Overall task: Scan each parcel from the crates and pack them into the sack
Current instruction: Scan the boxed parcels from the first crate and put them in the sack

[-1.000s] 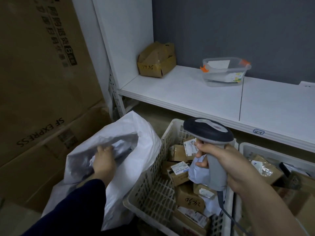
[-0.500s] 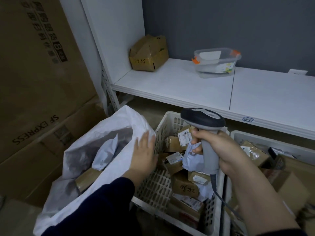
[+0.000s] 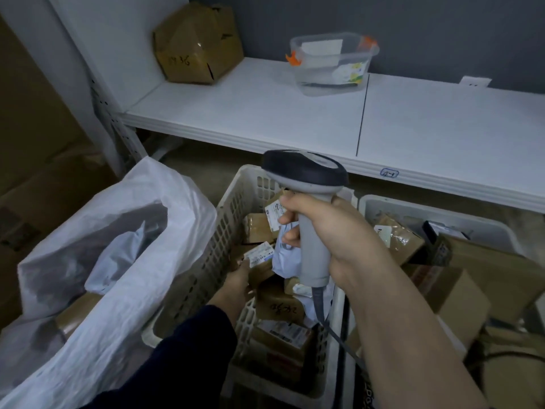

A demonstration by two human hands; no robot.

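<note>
My right hand (image 3: pixel 339 231) grips the grey handle of a barcode scanner (image 3: pixel 305 172), held upright over the white slotted crate (image 3: pixel 233 196). That crate holds several brown parcels and a pale poly bag. Inside it, my left hand (image 3: pixel 236 283) has its fingers around the near edge of a small brown parcel with a white label (image 3: pixel 258 256). To the left, the white sack (image 3: pixel 153 261) stands open with a grey bag parcel (image 3: pixel 115 261) and a brown box (image 3: pixel 76 314) inside. A second crate (image 3: pixel 413 206) of parcels sits on the right.
A white shelf (image 3: pixel 250 110) runs behind the crates, carrying a dented cardboard box (image 3: pixel 197 45) and a clear plastic tub (image 3: pixel 333 63). Large cardboard cartons (image 3: pixel 32 149) stand left of the sack. The scanner's cable (image 3: pixel 339 338) hangs between the two crates.
My left hand has come out of the sack, passed over its rim, and now reaches down into the left crate onto a labelled parcel. The scanner stays in my right hand.
</note>
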